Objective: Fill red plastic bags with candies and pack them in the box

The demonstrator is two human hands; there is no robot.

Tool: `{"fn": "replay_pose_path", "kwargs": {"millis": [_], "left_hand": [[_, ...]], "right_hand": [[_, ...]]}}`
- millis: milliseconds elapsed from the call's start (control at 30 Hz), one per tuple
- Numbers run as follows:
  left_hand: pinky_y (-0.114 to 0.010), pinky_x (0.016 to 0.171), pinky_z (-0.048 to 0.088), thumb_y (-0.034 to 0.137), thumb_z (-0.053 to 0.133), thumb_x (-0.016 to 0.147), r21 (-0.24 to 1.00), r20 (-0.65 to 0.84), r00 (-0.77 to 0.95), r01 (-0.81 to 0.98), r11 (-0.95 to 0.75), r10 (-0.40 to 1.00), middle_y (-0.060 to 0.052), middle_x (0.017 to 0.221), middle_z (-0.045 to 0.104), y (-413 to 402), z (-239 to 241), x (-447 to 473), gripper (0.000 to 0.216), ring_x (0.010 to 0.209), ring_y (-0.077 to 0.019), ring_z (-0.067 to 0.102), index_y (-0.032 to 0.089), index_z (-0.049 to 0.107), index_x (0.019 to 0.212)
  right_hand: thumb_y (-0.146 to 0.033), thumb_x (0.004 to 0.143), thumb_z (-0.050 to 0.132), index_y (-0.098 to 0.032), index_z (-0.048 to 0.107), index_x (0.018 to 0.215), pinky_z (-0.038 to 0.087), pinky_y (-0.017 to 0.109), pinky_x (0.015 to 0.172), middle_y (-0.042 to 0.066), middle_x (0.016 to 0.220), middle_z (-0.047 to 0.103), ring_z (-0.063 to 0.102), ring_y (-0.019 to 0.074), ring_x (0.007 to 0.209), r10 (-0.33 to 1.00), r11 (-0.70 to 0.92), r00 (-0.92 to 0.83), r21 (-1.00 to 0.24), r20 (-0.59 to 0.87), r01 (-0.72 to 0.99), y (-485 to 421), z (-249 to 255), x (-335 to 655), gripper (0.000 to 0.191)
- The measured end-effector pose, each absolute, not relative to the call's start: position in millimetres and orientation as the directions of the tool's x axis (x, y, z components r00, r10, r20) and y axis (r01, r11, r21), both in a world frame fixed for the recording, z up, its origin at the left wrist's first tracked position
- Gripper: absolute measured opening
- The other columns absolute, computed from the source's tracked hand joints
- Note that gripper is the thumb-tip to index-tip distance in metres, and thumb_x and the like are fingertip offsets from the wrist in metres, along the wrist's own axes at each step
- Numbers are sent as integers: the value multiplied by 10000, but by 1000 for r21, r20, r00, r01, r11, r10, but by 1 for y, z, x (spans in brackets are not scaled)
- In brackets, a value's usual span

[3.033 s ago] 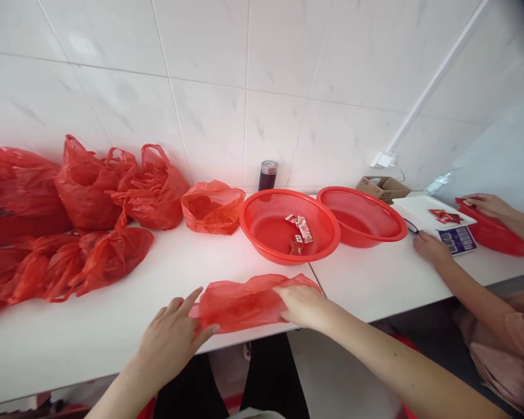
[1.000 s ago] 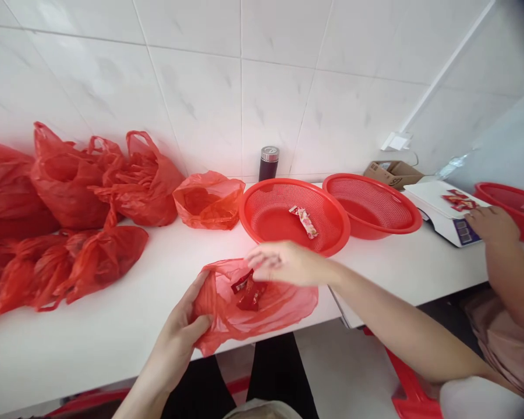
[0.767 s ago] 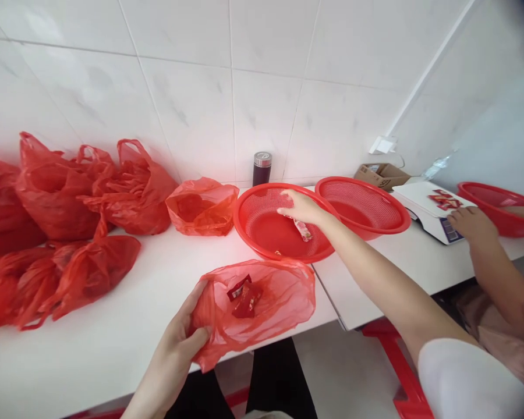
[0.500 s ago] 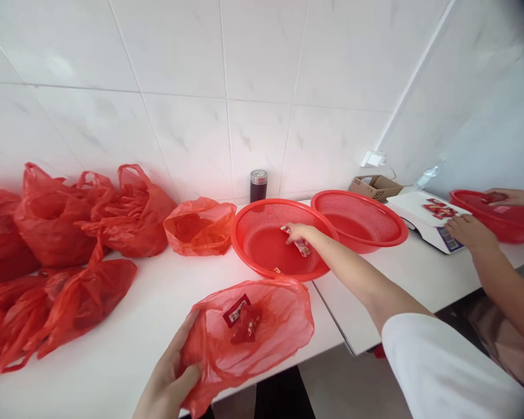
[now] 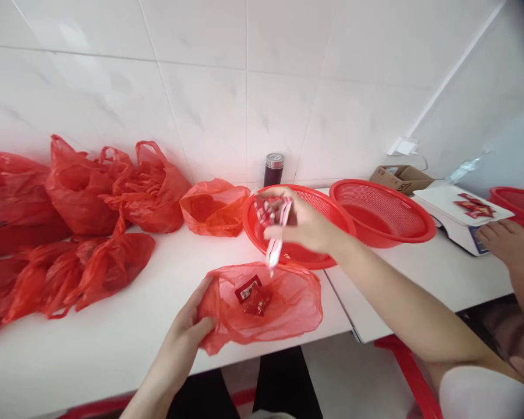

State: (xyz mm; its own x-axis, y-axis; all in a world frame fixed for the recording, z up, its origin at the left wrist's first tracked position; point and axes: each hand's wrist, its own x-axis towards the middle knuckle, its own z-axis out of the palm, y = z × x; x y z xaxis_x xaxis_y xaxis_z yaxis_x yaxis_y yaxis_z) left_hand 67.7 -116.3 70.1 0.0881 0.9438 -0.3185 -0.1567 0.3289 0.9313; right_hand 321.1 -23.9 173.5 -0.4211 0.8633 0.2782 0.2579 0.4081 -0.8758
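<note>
My left hand [image 5: 187,329] grips the left rim of an open red plastic bag [image 5: 283,308] lying at the white table's front edge. Red snack packets [image 5: 251,294] lie inside the bag. My right hand [image 5: 305,224] hovers above the bag, pinching a few pink-and-white snack packets [image 5: 276,233] that hang down toward the bag's mouth. Just behind that hand sits a red mesh basket [image 5: 332,212].
Several filled red bags [image 5: 91,203] crowd the table's left side against the tiled wall. A dark flask [image 5: 273,169], a second red basket [image 5: 382,209], a cardboard box [image 5: 399,177] and a white scale [image 5: 458,212] stand to the right. Another person's hand [image 5: 502,238] rests by the scale.
My right hand has lifted packets out of the red basket and brought them back over the open bag. My left hand kept its hold on the bag's rim.
</note>
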Motion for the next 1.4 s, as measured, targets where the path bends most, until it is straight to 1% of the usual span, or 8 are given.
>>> {"fn": "replay_pose_path", "kwargs": {"millis": [300,600,767,867,967,1067,1167,1400], "left_hand": [[-216,478,290,219,562,731,935,-246,116,289,204,962,94,494,383,-108,83,32,640,450,-99,335,180,507,1368],[-239,532,391,462,685,735,927,-158,-82,332,176,984,-1,799,631,-129,72,-2,641,531,-121,485,212,504,1296],[-232,558,412,523,666,744,903,-377,72,250,350,923,20,624,562,-139,53,-5,354,547,-125,493,171,634,764],[-245,648,459,464,683,759,953,-301,71,59,297,951,15,647,584,-134,66,-4,312,618,-133,544,172,598,692],[-258,645,486,412,675,787,965,-144,62,-212,154,988,-1,678,603,-125,106,-4,267,618,-135,570,161,621,711],[-200,556,459,343,655,821,920,23,43,-391,-4,999,34,648,534,-123,155,0,177,569,-90,517,171,676,859],[-204,585,475,280,646,833,952,93,177,-303,-35,980,40,652,517,-125,192,8,318,614,-99,514,206,644,1142],[-141,490,349,291,510,874,966,97,342,194,-172,935,79,547,441,-123,238,4,362,494,-46,441,53,638,1115]], "right_hand": [[-186,790,655,-480,408,1362,532,388,918,11,1319,494,550,273,1159,715,637,-698,-450,42,626,-90,84,252,689],[-272,857,581,-230,554,1260,467,485,911,125,1287,532,534,298,1104,757,608,-572,-22,317,793,-84,126,296,406],[-284,869,546,-213,535,1275,478,433,823,143,1210,573,539,302,1022,875,379,-382,72,296,923,-82,108,324,413],[-294,857,543,-228,601,1135,474,396,756,106,1024,650,571,286,945,949,255,-237,-67,208,964,-74,121,333,291],[-324,836,544,-225,621,924,471,314,666,28,811,652,595,191,746,971,238,-223,-479,89,845,-65,153,343,154],[-332,825,533,-226,590,940,455,256,597,-2,767,613,570,136,666,951,302,-123,-770,283,563,-63,187,347,166],[-293,793,557,-227,590,883,443,248,575,-21,679,581,558,124,620,952,306,-182,-802,247,514,-70,206,342,116],[-228,760,552,-198,554,785,394,223,501,-3,677,613,571,111,573,949,239,-297,-860,108,451,-78,231,330,40]]}}
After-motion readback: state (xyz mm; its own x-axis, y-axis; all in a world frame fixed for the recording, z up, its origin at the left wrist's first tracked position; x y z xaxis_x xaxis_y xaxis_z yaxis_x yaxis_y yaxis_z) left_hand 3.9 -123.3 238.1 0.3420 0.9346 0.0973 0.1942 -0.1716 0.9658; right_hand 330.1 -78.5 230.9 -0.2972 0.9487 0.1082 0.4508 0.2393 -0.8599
